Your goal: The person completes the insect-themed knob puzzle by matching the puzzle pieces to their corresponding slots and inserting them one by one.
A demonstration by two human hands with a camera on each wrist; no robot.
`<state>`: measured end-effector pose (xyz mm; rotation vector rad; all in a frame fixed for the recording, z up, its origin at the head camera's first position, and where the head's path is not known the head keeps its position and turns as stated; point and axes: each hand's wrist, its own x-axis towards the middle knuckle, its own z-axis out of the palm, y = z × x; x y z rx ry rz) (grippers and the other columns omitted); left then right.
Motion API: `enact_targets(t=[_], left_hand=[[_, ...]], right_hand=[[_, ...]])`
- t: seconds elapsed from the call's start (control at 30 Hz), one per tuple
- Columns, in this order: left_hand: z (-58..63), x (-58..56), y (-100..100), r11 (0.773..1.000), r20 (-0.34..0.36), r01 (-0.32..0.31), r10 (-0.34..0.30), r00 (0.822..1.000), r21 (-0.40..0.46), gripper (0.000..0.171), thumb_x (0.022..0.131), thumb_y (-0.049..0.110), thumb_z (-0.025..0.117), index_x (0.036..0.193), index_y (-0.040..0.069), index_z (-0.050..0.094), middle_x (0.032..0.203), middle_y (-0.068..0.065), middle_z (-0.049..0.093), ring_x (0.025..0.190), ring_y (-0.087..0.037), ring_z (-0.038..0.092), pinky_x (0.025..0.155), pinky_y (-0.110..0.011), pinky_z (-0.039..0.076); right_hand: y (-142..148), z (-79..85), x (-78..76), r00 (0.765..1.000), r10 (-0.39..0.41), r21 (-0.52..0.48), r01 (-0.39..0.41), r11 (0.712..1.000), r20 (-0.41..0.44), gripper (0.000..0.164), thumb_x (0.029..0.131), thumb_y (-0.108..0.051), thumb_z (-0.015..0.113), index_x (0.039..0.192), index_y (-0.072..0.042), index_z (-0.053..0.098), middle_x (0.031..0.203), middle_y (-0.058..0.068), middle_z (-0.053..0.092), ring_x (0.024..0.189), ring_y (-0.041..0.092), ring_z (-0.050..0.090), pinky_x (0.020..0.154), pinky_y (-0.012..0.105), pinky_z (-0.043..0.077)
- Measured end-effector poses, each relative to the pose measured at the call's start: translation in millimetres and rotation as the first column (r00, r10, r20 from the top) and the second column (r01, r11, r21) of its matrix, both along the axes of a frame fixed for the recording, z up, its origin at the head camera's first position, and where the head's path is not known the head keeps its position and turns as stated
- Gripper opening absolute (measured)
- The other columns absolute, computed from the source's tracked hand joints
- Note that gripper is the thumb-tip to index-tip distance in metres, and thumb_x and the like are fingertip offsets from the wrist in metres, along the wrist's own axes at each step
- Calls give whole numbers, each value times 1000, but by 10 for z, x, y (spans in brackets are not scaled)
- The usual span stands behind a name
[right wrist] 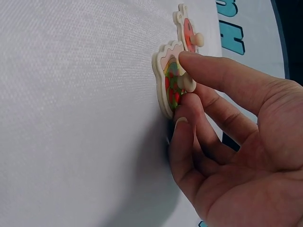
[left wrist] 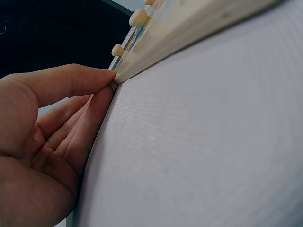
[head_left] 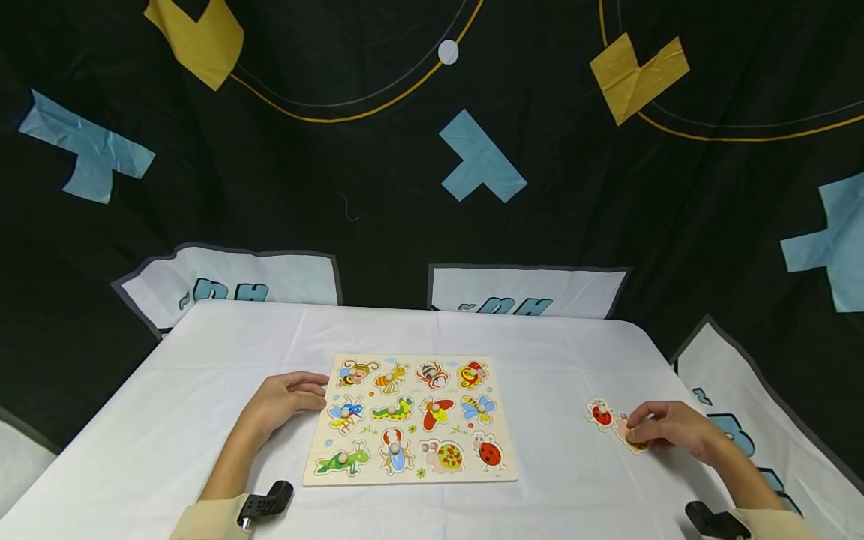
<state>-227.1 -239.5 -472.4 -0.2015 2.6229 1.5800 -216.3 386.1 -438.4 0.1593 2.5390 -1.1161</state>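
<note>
A wooden puzzle board [head_left: 410, 420] with insect pictures lies on the white-covered table. At its left edge is my left hand [head_left: 283, 401], palm facing the board. Close up in the left wrist view, the fingertips [left wrist: 106, 78] touch the board's corner without curling round it. Off to the right, a snail puzzle piece [right wrist: 165, 71] lies by a ladybug puzzle piece [head_left: 598, 413]. My right hand [head_left: 675, 429] has its thumb and curled fingers on either side of the snail's wooden knob [right wrist: 186, 82]. In the head view these fingers partly cover the snail.
Wooden knobs [left wrist: 139, 18] stand up from several pictures on the board. The snail picture [head_left: 443, 456] and the ladybug picture [head_left: 488, 451] in its bottom row show no knobs. A dark curtain [head_left: 378, 217] with blue and yellow shapes hangs behind the table [head_left: 553, 375].
</note>
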Motion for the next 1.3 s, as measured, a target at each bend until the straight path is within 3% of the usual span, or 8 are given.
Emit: enact_targets(t=[0.47,1.3], left_hand=[[18,17,-3,1000,1,11,-11,1000,7,48,73,19,79,118,11,66,96,-2,72,92,-12,63,86,-32,41],[39,31,-2,999,-17,19,-18,1000,39,49,72,17,79,119,8,65,97,-4,72,90,-12,64,80,-24,44]], right_hand=[[-1,-42,4,999,-41,21,41,999,-7,29,76,-23,77,95,-4,66,81,3,62,76,20,53,65,34,43],[12,-44,-7,999,-43,27,44,999,-21,25,76,-21,77,92,-4,68,83,3,64,75,19,55,65,34,45]])
